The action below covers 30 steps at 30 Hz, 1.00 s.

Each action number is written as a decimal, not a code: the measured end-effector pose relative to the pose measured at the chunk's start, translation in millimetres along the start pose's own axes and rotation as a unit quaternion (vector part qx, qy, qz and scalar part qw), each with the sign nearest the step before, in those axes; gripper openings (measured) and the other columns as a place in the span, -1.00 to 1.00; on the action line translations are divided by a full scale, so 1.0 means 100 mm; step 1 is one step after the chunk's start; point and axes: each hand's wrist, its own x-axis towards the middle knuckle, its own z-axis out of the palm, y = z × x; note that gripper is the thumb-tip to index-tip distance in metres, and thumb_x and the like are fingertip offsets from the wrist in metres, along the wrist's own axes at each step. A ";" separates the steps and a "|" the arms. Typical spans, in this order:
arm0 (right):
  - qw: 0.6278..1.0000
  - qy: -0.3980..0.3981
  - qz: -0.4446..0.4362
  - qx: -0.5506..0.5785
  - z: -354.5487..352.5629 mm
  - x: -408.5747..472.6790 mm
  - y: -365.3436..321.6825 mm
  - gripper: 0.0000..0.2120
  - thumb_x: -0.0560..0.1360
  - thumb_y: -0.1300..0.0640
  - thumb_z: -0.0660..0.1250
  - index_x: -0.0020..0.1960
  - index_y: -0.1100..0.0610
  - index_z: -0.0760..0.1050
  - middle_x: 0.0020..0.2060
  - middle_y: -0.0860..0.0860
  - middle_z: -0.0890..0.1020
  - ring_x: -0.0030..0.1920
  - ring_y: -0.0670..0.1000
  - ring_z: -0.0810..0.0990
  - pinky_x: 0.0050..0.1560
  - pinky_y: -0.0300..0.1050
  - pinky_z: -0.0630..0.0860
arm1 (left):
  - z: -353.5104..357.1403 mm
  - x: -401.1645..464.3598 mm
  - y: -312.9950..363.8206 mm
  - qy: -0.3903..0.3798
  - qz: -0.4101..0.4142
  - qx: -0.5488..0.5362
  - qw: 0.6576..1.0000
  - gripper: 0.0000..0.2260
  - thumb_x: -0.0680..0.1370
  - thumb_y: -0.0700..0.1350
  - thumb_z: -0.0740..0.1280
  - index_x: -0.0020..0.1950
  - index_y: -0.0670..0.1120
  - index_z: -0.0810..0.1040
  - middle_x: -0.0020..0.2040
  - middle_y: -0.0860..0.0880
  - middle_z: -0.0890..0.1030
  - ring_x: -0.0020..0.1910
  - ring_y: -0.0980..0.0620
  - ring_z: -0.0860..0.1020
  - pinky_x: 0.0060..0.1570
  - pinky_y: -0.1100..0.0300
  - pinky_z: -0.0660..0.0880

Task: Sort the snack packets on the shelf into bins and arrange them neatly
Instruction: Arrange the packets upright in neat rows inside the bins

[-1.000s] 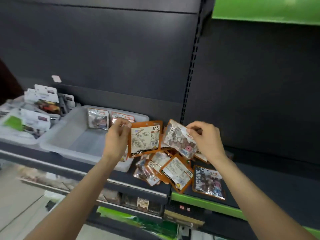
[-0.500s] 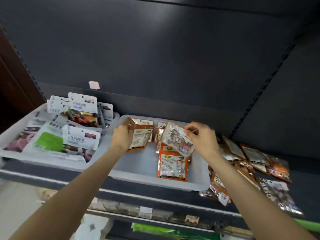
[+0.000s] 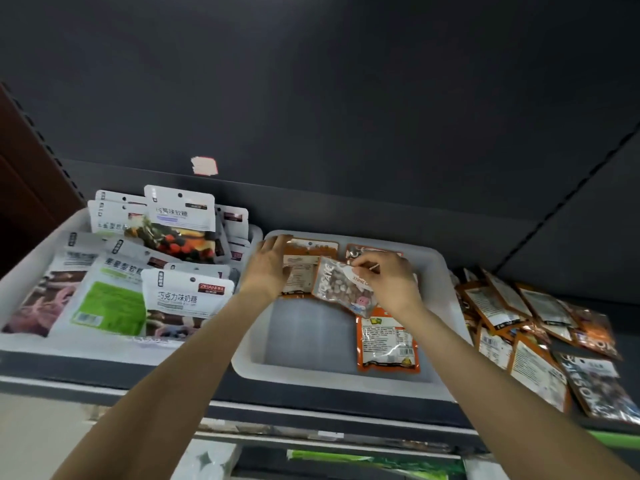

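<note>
My left hand lies with straight fingers against an orange snack packet at the back left of the middle white bin. My right hand pinches the top of a clear packet of stone-like candies, held tilted over the bin. Another orange packet lies flat in the bin's right half, and more orange packets stand along its back wall. A loose pile of orange packets lies on the dark shelf to the right of the bin.
A second white bin on the left holds several white candy pouches, some upright, some lying. The dark back panel rises behind both bins. The shelf's front edge runs below, with a lower shelf under it.
Both hands have moved left from the loose pile to the middle bin. The left hand has set its orange packet down at the bin's back and straightened its fingers; the right still holds the clear packet.
</note>
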 end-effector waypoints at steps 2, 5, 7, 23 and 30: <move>1.000 -0.019 -0.005 -0.009 0.13 0.08 -0.06 -0.87 0.53 0.17 0.33 0.01 0.11 0.63 0.00 -0.03 0.65 0.00 -0.01 0.59 -0.04 -0.14 0.47 | -0.11 -0.10 -0.05 -0.034 -0.003 0.052 0.998 -0.42 0.55 -0.10 0.33 0.50 0.00 0.14 0.50 -0.06 0.20 0.49 -0.10 0.12 0.37 -0.05 0.25; 0.999 -0.042 0.002 -0.031 0.34 0.21 -0.13 -0.86 0.55 0.15 0.30 0.04 0.06 0.62 0.06 -0.01 0.62 0.04 0.00 0.57 -0.05 -0.18 0.42 | -0.22 -0.28 -0.10 -0.085 0.002 0.128 0.988 -0.32 0.57 0.01 0.27 0.55 0.03 -0.08 0.55 -0.07 0.02 0.53 -0.10 -0.01 0.42 -0.07 0.16; 0.998 -0.053 0.007 -0.044 0.47 0.28 -0.17 -0.85 0.56 0.14 0.28 0.06 0.04 0.61 0.10 0.00 0.59 0.07 0.03 0.57 -0.03 -0.16 0.45 | -0.25 -0.35 -0.13 -0.094 0.012 0.157 0.983 -0.29 0.56 0.08 0.26 0.55 0.01 -0.11 0.55 -0.07 0.00 0.53 -0.10 -0.02 0.43 -0.05 0.14; 0.995 0.030 -0.051 -0.074 0.09 -0.18 0.35 -0.67 0.54 0.22 0.29 0.30 0.10 0.49 0.28 0.05 0.50 0.29 0.06 0.43 0.26 -0.13 0.38 | 0.08 -0.44 0.33 0.015 0.057 0.025 0.998 -0.50 0.52 0.08 0.31 0.42 -0.01 0.32 0.41 -0.07 0.34 0.39 -0.11 0.32 0.29 -0.06 0.36; 0.989 0.111 0.051 -0.084 -0.76 -0.74 1.25 -0.70 0.54 0.25 0.25 0.25 0.14 0.52 0.21 0.11 0.53 0.24 0.11 0.46 0.21 -0.06 0.42 | 0.45 -0.68 1.55 -0.027 0.151 -0.039 0.987 -0.64 0.58 -0.02 0.24 0.37 0.00 0.38 0.31 -0.07 0.44 0.18 -0.10 0.50 0.10 0.02 0.49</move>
